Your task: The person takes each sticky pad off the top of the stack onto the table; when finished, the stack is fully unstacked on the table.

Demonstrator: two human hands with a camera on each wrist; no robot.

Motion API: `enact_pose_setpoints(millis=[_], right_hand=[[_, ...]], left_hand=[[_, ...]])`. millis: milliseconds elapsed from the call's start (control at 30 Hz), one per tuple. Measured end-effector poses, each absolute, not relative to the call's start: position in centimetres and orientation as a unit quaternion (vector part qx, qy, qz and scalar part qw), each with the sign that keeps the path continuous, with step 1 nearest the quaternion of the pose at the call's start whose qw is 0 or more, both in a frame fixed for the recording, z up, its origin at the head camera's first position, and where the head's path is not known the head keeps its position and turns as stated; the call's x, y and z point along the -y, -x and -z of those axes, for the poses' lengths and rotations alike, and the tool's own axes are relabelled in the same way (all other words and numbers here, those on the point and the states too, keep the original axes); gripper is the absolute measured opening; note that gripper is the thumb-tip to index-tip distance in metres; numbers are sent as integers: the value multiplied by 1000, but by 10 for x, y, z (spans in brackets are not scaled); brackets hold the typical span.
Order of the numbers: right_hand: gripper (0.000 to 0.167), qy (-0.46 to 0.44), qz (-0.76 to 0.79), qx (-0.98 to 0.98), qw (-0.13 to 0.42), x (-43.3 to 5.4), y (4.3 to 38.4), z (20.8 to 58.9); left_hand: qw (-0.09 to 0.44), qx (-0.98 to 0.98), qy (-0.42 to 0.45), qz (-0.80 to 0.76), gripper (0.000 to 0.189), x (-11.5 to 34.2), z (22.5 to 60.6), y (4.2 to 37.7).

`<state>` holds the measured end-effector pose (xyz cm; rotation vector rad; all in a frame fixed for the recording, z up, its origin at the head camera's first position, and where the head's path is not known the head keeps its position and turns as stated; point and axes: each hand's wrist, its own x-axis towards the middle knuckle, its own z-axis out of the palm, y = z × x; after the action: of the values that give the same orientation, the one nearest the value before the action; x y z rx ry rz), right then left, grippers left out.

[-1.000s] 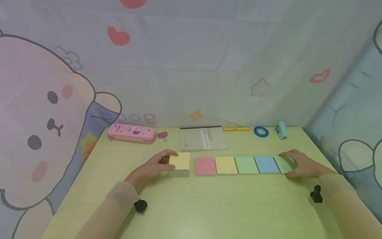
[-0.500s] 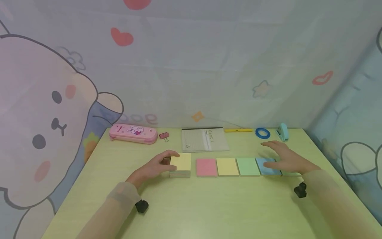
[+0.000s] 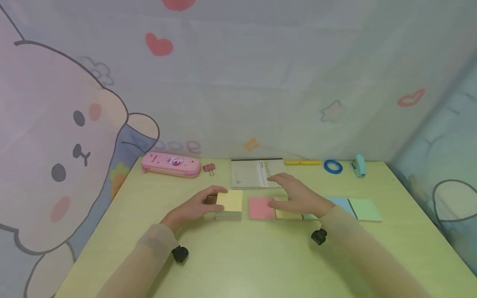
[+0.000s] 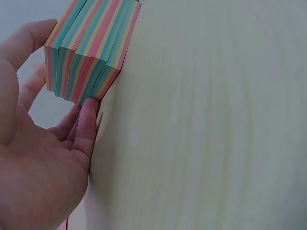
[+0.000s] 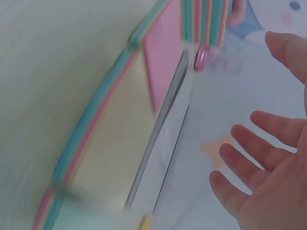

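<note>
My left hand holds the left side of a tall stack of sticky note pads, yellow on top, thumb and fingers at its sides. Striped layers of the stack show in the left wrist view. To its right runs a row of single pads: a pink pad, a yellow pad, a mostly hidden green pad, a blue pad and a green pad at the end. Over this row hovers my right hand, holding nothing, its fingers spread apart.
Along the back edge lie a pink pencil case, a binder clip, a notebook, a yellow pen, a blue tape roll and a mint stapler. A printed curtain hangs behind the table.
My right hand has let go of the green pad at the row's right end and swept left over the row toward the pink pad. The left hand has stayed at the stack.
</note>
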<state>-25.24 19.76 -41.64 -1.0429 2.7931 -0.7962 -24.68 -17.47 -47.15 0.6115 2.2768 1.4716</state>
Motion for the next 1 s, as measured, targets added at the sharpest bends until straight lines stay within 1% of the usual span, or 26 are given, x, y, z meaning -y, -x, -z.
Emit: enact_pose_setpoints(millis=[100, 200, 400, 667, 833, 1000], right_hand=[[79, 354, 261, -897, 40, -168, 251, 415], [79, 365, 272, -888, 56, -143, 250, 414], [85, 362, 258, -892, 80, -110, 250, 425], [92, 344, 217, -911, 70, -89, 255, 438], [89, 345, 210, -913, 65, -83, 255, 439], [85, 343, 210, -913, 68, -78, 254, 436]], left_hand=[[180, -803, -216, -526, 60, 175, 471, 248], [191, -791, -216, -540, 65, 175, 471, 248], [203, -776, -226, -553, 73, 175, 474, 249], [196, -779, -240, -545, 82, 174, 475, 250], [191, -786, -240, -537, 86, 178, 477, 253], [188, -791, -240, -530, 81, 182, 478, 254]])
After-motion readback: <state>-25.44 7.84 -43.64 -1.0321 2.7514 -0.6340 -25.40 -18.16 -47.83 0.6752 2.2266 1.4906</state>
